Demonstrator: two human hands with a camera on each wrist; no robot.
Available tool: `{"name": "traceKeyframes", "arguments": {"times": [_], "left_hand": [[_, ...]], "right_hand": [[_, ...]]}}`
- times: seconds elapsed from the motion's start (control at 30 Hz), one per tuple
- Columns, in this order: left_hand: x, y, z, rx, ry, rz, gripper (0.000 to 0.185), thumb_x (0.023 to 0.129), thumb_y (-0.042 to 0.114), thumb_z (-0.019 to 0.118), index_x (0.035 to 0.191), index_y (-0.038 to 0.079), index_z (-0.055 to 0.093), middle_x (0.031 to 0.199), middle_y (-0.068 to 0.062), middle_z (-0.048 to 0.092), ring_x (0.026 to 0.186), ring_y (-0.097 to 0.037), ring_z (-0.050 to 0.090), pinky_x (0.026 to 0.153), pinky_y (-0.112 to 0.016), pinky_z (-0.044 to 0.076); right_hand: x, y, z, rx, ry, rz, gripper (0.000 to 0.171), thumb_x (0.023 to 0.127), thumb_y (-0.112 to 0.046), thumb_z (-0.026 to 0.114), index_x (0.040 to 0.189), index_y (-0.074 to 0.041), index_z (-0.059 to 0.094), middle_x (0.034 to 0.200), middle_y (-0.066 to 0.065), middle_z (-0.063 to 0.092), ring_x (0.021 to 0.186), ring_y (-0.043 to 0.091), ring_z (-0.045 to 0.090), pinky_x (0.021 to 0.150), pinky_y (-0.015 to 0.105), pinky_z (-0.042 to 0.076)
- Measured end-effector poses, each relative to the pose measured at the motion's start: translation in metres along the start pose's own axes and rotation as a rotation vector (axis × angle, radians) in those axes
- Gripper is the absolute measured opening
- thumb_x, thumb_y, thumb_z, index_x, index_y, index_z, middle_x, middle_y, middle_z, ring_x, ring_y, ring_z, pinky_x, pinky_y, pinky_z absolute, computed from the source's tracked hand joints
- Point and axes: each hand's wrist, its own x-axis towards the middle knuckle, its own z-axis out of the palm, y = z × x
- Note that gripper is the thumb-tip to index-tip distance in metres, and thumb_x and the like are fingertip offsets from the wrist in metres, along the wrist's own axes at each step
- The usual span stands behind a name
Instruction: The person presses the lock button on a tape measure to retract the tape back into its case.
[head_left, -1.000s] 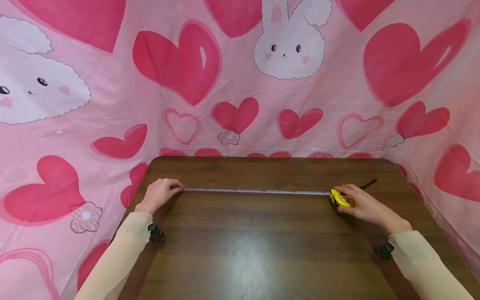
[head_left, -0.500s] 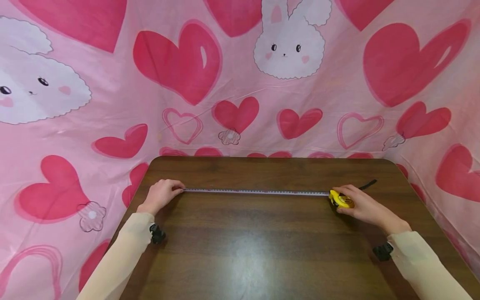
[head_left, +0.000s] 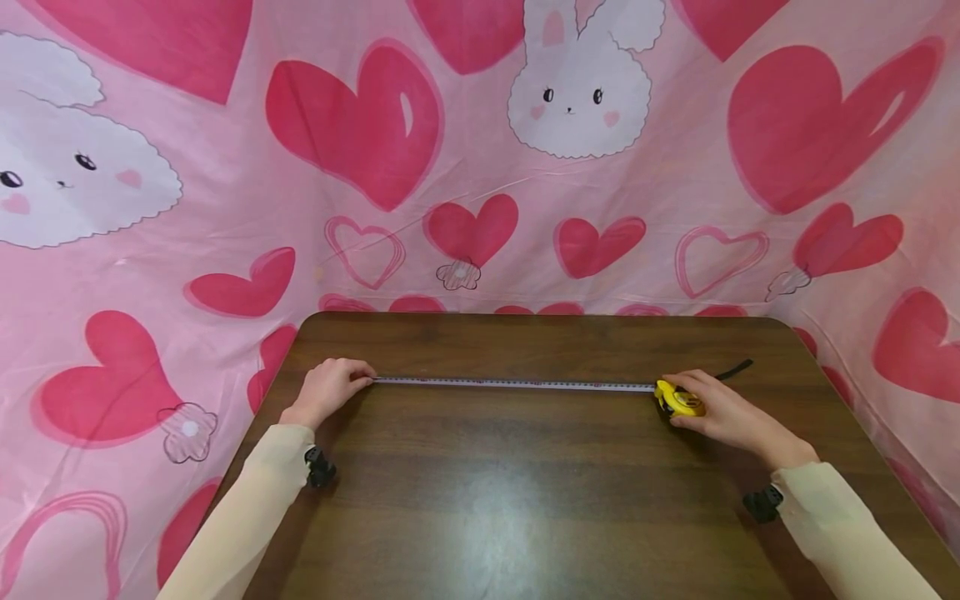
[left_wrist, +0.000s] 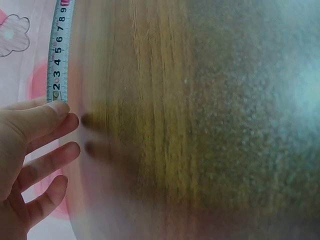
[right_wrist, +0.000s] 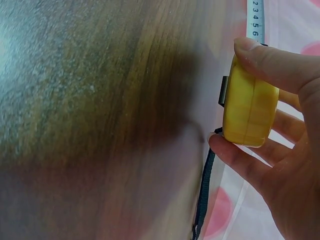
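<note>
A yellow tape measure is in my right hand, its white blade pulled out straight across the far part of the table. At the blade's free end, my left hand pinches the tip between thumb and index finger. In the left wrist view the blade's low numbers show just beyond the thumb, and the end itself is hidden under it. The right wrist view has the yellow case gripped by thumb and fingers, a black clip on its side and a black strap trailing from it.
The brown wooden table has rounded far corners. Behind it and at both sides hangs a pink cloth printed with hearts and rabbits. Small black cameras sit at both wrists.
My left hand has moved slightly right with the blade's end, and my right hand slightly left with the case. The stretch of blade between them is a little shorter.
</note>
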Motion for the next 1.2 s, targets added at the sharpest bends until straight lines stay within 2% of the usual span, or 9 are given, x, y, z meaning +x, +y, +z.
{"name": "traceKeyframes", "arguments": {"times": [1.2], "left_hand": [[0.009, 0.012, 0.002, -0.02, -0.005, 0.006, 0.014, 0.096, 0.017, 0.077, 0.109, 0.014, 0.08, 0.105, -0.006, 0.078, 0.094, -0.026, 0.07, 0.094, -0.054, 0.057]], "right_hand": [[0.007, -0.005, 0.003, 0.013, -0.017, 0.011, 0.069, 0.092, -0.026, 0.081, 0.147, 0.001, 0.051, 0.136, 0.023, 0.056, 0.115, 0.036, 0.059, 0.101, 0.067, 0.047]]}}
